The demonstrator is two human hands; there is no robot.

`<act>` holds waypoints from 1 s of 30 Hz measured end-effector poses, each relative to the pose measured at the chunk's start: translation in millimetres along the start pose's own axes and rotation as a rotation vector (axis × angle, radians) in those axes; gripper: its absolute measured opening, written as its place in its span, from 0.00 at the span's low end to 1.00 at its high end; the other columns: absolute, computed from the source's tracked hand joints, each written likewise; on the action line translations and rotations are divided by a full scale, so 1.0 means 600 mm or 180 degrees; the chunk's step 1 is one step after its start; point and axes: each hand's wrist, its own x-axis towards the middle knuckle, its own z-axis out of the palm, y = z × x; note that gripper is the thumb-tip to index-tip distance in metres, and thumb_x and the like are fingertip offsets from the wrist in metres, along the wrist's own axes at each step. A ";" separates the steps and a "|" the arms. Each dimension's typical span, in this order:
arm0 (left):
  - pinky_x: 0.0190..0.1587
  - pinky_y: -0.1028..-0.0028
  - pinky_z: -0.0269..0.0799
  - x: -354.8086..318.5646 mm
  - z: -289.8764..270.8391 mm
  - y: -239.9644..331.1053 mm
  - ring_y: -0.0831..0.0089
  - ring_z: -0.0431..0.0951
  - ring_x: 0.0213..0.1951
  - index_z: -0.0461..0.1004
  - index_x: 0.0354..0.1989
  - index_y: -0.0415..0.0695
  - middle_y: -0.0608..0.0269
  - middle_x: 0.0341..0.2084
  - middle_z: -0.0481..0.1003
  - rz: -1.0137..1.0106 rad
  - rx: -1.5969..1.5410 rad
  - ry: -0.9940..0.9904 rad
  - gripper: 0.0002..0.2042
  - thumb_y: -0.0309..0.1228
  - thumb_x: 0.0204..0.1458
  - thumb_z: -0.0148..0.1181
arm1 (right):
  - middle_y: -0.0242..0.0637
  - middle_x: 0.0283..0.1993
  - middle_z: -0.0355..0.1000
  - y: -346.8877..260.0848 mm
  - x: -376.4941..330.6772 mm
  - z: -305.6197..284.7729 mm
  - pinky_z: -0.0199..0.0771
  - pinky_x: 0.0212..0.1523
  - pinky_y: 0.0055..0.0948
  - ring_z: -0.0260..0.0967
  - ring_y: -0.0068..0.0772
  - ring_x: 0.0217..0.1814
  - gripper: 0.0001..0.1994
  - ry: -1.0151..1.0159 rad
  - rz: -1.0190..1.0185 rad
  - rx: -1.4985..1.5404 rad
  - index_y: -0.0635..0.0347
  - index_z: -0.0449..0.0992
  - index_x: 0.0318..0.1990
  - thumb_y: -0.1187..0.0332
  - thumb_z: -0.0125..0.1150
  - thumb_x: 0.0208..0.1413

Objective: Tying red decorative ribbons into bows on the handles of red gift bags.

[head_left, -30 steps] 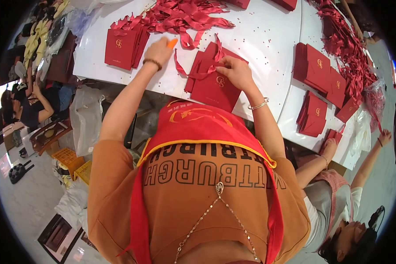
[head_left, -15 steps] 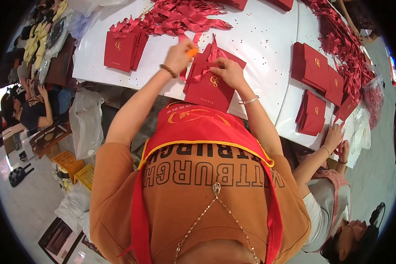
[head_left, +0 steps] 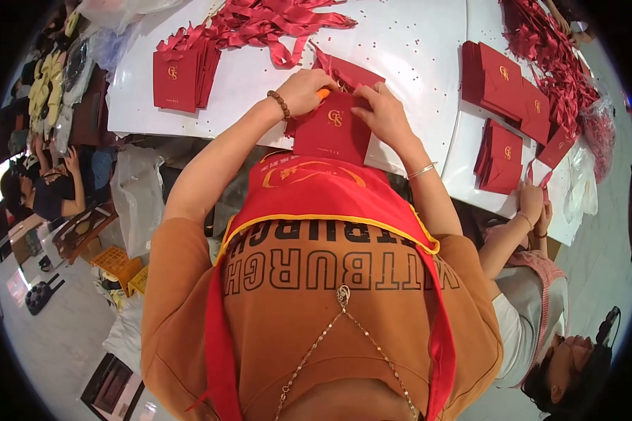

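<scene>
A small red paper bag with a gold emblem lies in front of me at the table's near edge, on top of other red bags. My left hand is closed at its upper left edge. A small orange thing shows at those fingertips; I cannot make out whether it is held or worn. My right hand pinches the bag's upper right edge, thumb on the front and fingers bent behind. A red ribbon rises from between the bags just beyond my hands.
Red bags with ribbons stand stacked at the left. A heap of loose ribbons lies beyond. More bag stacks and a ribbon pile are at the right, where another person's hands work. Tiny red dots speckle the white tabletop.
My left hand has come down from the ribbon at the upper left to the bag's top edge. My right hand has let go of the ribbon and moved to the upper right edge.
</scene>
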 end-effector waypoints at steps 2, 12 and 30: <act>0.38 0.69 0.68 -0.002 -0.001 0.000 0.60 0.74 0.35 0.73 0.35 0.41 0.55 0.31 0.74 0.0266 0.0311 0.0013 0.09 0.25 0.46 0.51 | 0.43 0.32 0.64 0.001 0.003 0.004 0.66 0.35 0.37 0.64 0.46 0.33 0.15 -0.0055 0.0231 0.0350 0.56 0.71 0.38 0.68 0.64 0.40; 0.31 0.71 0.70 -0.027 0.077 0.052 0.62 0.76 0.28 0.73 0.33 0.40 0.53 0.25 0.75 -0.0331 -0.0575 0.0974 0.06 0.26 0.47 0.53 | 0.46 0.32 0.71 0.014 0.002 0.019 0.67 0.36 0.31 0.69 0.40 0.33 0.15 -0.0059 0.1011 0.1406 0.64 0.72 0.37 0.67 0.65 0.40; 0.26 0.66 0.69 -0.021 0.094 0.068 0.58 0.75 0.23 0.73 0.25 0.41 0.53 0.19 0.73 -0.0811 -0.0824 0.1372 0.04 0.26 0.39 0.55 | 0.41 0.38 0.71 0.023 -0.008 0.033 0.66 0.40 0.25 0.67 0.29 0.38 0.16 -0.0064 0.1370 0.2232 0.65 0.72 0.43 0.71 0.61 0.44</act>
